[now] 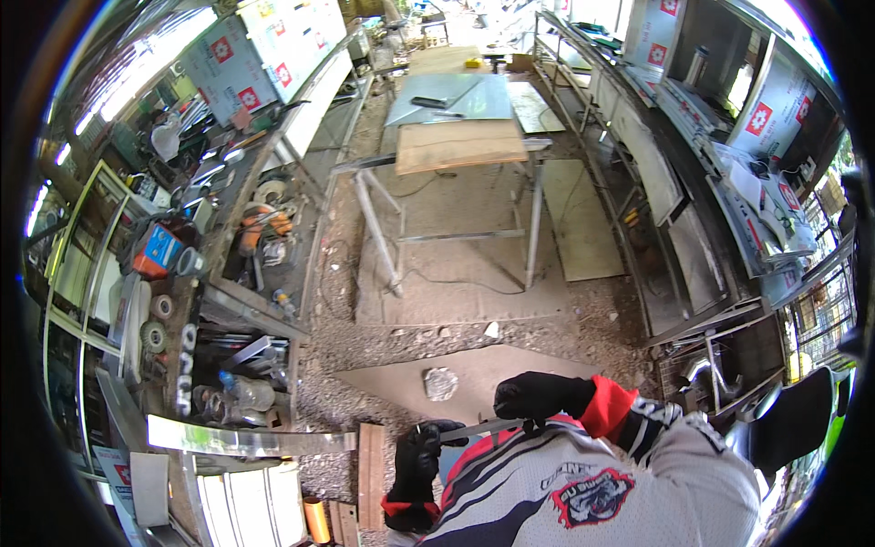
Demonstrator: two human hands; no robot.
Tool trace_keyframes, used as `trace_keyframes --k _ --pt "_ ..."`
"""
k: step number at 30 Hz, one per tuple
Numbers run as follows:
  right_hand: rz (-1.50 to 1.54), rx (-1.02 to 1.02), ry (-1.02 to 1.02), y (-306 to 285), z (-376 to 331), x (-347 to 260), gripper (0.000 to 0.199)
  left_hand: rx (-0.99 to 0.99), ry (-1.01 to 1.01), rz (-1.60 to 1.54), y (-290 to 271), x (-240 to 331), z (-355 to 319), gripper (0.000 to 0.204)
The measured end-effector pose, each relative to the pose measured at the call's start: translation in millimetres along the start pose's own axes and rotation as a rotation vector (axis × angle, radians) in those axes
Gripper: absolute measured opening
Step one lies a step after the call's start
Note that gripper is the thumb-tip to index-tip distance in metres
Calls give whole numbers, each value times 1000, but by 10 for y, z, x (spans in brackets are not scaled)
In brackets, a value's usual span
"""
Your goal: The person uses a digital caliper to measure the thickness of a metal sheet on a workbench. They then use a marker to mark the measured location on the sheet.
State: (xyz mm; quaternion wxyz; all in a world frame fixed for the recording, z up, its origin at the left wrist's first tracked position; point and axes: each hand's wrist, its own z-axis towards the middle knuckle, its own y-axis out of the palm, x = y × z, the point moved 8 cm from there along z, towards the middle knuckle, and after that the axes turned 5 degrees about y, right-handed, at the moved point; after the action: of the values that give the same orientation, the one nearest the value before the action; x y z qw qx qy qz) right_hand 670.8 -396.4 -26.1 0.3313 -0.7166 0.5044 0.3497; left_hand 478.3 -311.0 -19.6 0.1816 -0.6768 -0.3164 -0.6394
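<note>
The left hand [417,456], in a black glove, is closing its fingers around the left end of a thin grey strip [483,428], which is lying in front of the jersey [583,474], low in the view. The glove is covering that end. The right hand [540,397], also gloved, is curling its fingers just above the strip's other end; whether it is gripping anything I cannot tell, since its underside is facing away and the far end is blending into dark shapes against the jersey. The lower edge is cutting off the body.

Beyond the hands, a pale lump [441,384] is resting on a brown floor sheet [365,372], whose near side the arms and jersey are hiding. To the left, a long shiny metal strip [251,441] is lying crosswise. A clear plastic bottle [248,390] is sitting among shelf clutter too jumbled to sort out. At right, a black chair [791,424] is showing only partly, its lower part disappearing behind the sleeve and the dark fisheye rim.
</note>
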Motion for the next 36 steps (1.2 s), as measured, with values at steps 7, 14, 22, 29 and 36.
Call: trace_keyframes --k 7,14,22,29,36 --pt "105 507 -119 -909 -1663 1220 22 -493 35 48 1973 78 924 31" --pt "-75 557 -216 -1570 -1908 1472 9 -524 -102 -5 2669 -186 1600 28" --pt "-121 468 110 -2909 -1546 1638 80 -427 -273 68 2898 -1014 2981 30" --pt "-16 490 395 -4918 -1593 1409 75 -525 347 352 4082 -529 5143 35" --pt "261 698 387 -6490 -1676 883 81 -551 24 67 4699 163 6699 40"
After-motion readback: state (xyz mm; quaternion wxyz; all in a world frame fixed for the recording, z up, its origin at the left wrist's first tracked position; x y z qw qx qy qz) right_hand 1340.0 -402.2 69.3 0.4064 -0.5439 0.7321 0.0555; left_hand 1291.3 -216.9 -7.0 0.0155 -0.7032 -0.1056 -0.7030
